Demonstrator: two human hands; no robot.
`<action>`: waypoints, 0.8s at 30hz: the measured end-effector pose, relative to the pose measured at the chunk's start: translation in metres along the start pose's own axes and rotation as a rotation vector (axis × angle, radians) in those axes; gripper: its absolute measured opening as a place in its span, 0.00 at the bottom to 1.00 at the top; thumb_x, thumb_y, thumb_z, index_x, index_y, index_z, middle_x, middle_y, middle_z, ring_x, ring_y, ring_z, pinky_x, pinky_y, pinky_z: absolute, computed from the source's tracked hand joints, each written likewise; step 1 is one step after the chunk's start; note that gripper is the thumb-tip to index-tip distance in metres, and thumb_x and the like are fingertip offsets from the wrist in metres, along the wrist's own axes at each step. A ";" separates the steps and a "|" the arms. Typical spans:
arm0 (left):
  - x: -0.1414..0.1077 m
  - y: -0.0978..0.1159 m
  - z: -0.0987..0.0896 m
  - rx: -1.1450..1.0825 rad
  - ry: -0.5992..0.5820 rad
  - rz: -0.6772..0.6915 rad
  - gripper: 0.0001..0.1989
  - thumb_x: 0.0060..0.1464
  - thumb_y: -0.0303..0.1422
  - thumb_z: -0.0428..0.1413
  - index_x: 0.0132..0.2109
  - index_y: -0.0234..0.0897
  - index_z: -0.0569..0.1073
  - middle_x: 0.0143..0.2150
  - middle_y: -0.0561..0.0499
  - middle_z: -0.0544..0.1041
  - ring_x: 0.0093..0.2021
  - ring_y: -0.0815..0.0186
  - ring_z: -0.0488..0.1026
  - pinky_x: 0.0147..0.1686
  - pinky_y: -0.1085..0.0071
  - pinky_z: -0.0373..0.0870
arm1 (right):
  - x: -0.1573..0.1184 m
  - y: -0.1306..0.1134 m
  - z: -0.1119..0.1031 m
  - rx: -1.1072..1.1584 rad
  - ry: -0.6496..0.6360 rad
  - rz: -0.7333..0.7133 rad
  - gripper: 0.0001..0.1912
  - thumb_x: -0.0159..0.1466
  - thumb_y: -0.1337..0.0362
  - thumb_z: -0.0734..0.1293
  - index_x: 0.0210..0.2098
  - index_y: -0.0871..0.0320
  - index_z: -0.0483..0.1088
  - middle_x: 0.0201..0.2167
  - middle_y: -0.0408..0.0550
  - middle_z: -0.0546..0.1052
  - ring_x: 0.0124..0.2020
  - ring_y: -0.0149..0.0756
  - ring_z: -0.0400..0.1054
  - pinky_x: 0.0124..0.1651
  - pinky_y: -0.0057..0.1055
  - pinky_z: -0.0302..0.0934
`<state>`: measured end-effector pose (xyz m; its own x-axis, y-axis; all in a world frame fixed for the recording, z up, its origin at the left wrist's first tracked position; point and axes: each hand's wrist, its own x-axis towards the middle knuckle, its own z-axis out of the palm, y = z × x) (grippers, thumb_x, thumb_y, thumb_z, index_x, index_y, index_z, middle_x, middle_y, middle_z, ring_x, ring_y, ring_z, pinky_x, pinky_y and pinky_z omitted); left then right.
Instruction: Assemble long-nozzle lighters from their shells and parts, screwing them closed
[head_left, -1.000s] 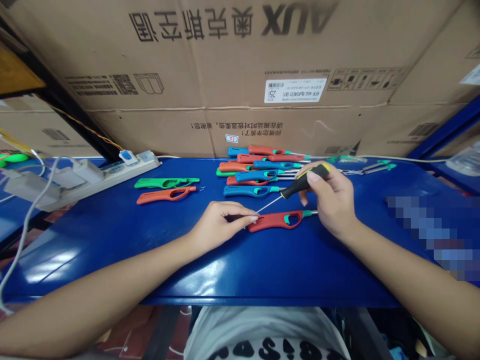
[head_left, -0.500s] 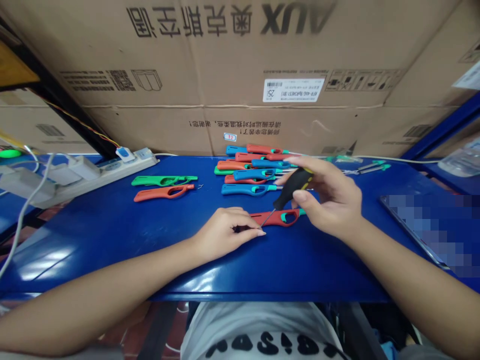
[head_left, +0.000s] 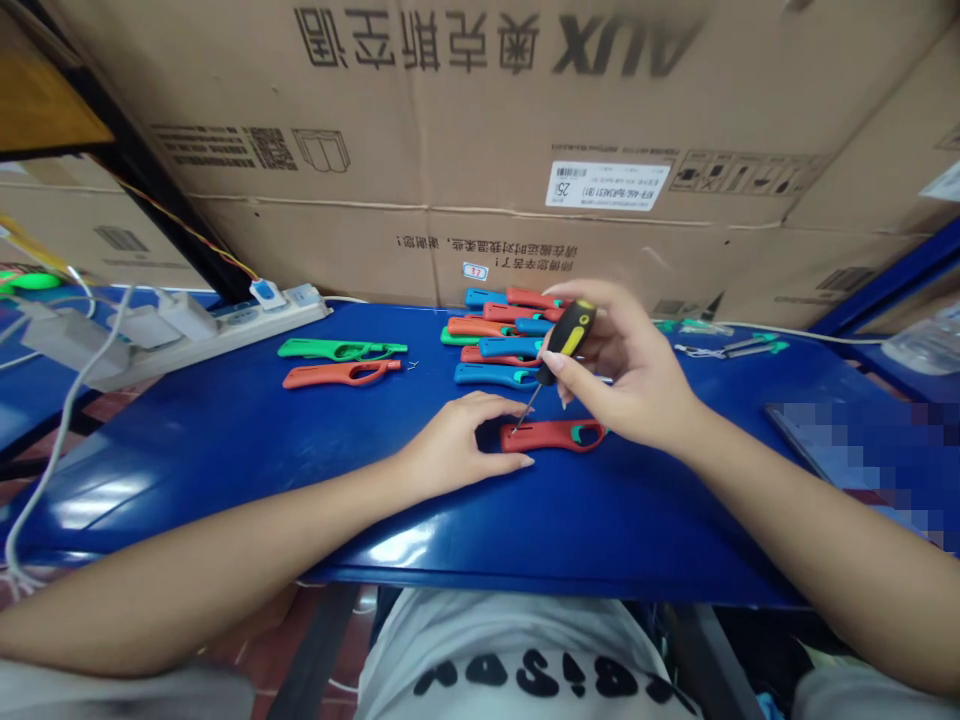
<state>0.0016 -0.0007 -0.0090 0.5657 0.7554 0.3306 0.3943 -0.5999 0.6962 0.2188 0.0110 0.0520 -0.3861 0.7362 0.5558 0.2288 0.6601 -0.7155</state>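
A black-and-yellow screwdriver (head_left: 574, 332) is gripped by its handle in my right hand (head_left: 637, 370). Its thin shaft slants down to the left, and the tip meets the handle end of a red utility lighter (head_left: 544, 436) lying flat on the blue table. My left hand (head_left: 450, 440) rests on the table at that same end, thumb and index finger spread on either side of the lighter, apart from it. Part of the lighter's nozzle end is hidden behind my right hand.
Several red, blue and orange lighters (head_left: 491, 374) lie piled behind my hands. Left of them are a green lighter (head_left: 330, 349) and an orange lighter shell (head_left: 330, 375). A power strip (head_left: 292, 305) stands at the left, a pixelated dark device (head_left: 817, 450) at the right, cardboard (head_left: 450, 130) behind.
My left thumb and index finger have parted from their pinch near the screwdriver's tip. The screwdriver is now more upright, its tip on the red lighter's end. The camera view has shifted slightly.
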 end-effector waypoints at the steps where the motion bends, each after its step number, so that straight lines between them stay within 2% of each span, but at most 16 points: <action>1: -0.001 -0.001 0.001 0.006 -0.025 -0.005 0.25 0.51 0.35 0.69 0.55 0.37 0.76 0.53 0.46 0.81 0.52 0.58 0.77 0.56 0.59 0.71 | 0.000 0.001 0.001 -0.013 -0.012 0.000 0.25 0.68 0.62 0.68 0.62 0.47 0.60 0.52 0.49 0.74 0.34 0.33 0.76 0.32 0.32 0.75; 7: -0.003 -0.002 0.004 0.005 -0.067 0.000 0.22 0.52 0.26 0.65 0.55 0.36 0.76 0.53 0.47 0.80 0.51 0.60 0.77 0.54 0.63 0.72 | 0.001 0.003 0.006 0.004 -0.075 0.001 0.25 0.68 0.61 0.68 0.62 0.46 0.60 0.60 0.51 0.69 0.37 0.34 0.76 0.32 0.33 0.76; 14: -0.003 -0.003 0.004 0.011 -0.074 0.001 0.20 0.54 0.26 0.64 0.54 0.36 0.77 0.50 0.47 0.81 0.49 0.60 0.76 0.52 0.64 0.71 | 0.001 0.003 0.008 -0.001 -0.097 0.008 0.25 0.68 0.58 0.68 0.63 0.45 0.59 0.57 0.50 0.71 0.37 0.36 0.76 0.32 0.34 0.76; 19: -0.003 -0.004 0.004 -0.008 -0.076 0.034 0.16 0.56 0.27 0.64 0.51 0.37 0.78 0.48 0.49 0.82 0.48 0.61 0.76 0.51 0.64 0.71 | 0.005 -0.006 0.003 -0.044 -0.214 -0.056 0.28 0.68 0.59 0.67 0.66 0.45 0.57 0.67 0.52 0.64 0.50 0.44 0.74 0.39 0.37 0.77; 24: -0.002 -0.002 0.004 -0.013 -0.065 0.020 0.10 0.55 0.26 0.64 0.45 0.38 0.77 0.44 0.50 0.81 0.45 0.61 0.75 0.49 0.65 0.70 | 0.011 -0.007 0.002 -0.182 -0.251 -0.164 0.29 0.69 0.62 0.65 0.67 0.48 0.56 0.68 0.53 0.63 0.59 0.48 0.70 0.50 0.43 0.73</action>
<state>0.0028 -0.0025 -0.0138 0.6195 0.7245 0.3022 0.3737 -0.6108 0.6981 0.2108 0.0136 0.0620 -0.6337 0.5734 0.5193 0.2919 0.7989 -0.5259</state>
